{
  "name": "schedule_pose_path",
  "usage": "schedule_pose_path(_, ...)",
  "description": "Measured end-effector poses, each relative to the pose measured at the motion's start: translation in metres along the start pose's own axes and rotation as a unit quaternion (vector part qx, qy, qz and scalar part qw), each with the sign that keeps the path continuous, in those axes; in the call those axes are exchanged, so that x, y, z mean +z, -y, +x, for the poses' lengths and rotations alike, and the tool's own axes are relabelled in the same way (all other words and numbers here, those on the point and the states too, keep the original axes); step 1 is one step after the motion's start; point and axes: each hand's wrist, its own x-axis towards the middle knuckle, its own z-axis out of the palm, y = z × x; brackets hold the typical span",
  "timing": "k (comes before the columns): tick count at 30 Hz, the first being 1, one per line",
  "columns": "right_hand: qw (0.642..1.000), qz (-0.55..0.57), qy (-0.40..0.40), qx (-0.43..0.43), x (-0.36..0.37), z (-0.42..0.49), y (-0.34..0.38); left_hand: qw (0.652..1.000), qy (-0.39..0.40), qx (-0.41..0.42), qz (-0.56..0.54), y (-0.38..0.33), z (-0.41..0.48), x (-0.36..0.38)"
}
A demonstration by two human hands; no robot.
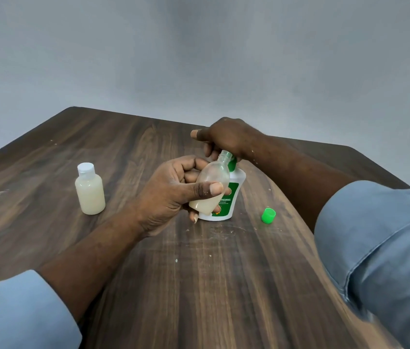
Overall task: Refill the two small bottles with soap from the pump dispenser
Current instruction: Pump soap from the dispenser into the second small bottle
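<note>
1. Seemingly the second fill: left hand (171,192) grips the tilted open bottle (211,177) at the pump dispenser (234,195) nozzle; right hand (224,137) clasps its head.
2. Capped bottle (89,190) at nine o'clock, green cap (268,215) at four.
3. Next needs steady pumps.

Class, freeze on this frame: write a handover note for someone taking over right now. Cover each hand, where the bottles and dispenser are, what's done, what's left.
Left hand grips the open small bottle, tilted, its mouth at the pump dispenser nozzle; soap fills only its bottom part.
Right hand grips the pump head; the dispenser stands on the table.
Done: the capped bottle stands to the left, full.
Left: pump until the open bottle is full, then refit the green cap lying to the right.
</note>
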Motion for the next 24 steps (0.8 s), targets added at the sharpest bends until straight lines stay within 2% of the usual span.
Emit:
schedule_pose_path(5, 1.000, 0.012, -0.010, -0.004, -0.001, -0.002, -0.001, 1.000, 0.006, 0.007, 0.009, 0.001, 0.000, 0.002)
schedule_pose_path(13, 0.997, -0.067, -0.014, -0.037, -0.009, 0.000, 0.004, 1.000, -0.004, 0.016, 0.013, -0.001, 0.001, -0.001)
schedule_pose_path(19, 0.999, 0.041, -0.005, 0.003, 0.001, -0.001, -0.004, 1.000, 0.009, -0.015, 0.025, 0.000, 0.002, 0.001)
schedule_pose_path(24, 1.000, 0.006, -0.005, -0.003, 0.000, -0.002, 0.000, 1.000, 0.012, -0.013, 0.002, 0.000, 0.002, 0.000)
